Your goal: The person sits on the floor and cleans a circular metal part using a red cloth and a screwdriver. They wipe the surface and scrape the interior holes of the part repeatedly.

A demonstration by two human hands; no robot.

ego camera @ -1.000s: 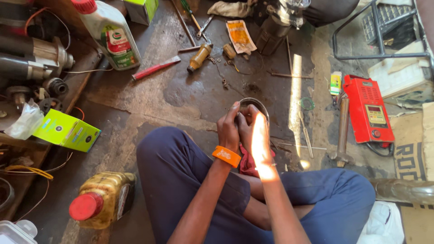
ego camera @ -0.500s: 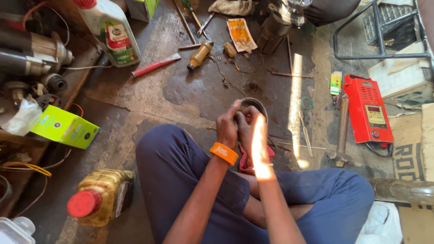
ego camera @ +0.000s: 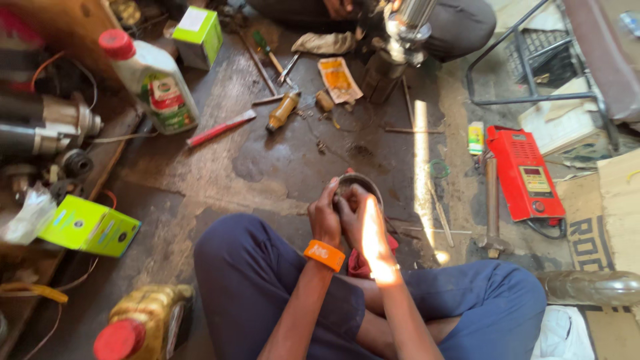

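Note:
I sit cross-legged on an oily concrete floor in dark blue trousers. Both hands are together in front of my knees on a round grey metal part (ego camera: 363, 181). My left hand (ego camera: 325, 215), with an orange wristband on the wrist, grips the part's left side. My right hand (ego camera: 357, 210) is pressed against it from the right, fingers curled over the rim; a strip of sunlight glares on that forearm. A red rag (ego camera: 357, 261) lies under my hands on my lap.
A red box-shaped meter (ego camera: 527, 175) and a hammer (ego camera: 492, 207) lie to the right. A white oil bottle (ego camera: 155, 81), red-handled tool (ego camera: 220, 128), screwdrivers, green boxes (ego camera: 90, 227) and a yellow jug (ego camera: 143, 323) lie left. Another seated person (ego camera: 427, 23) is opposite.
Both hands stay on the round part with only small shifts. The view has drifted slightly, so the floor clutter sits a little differently in frame.

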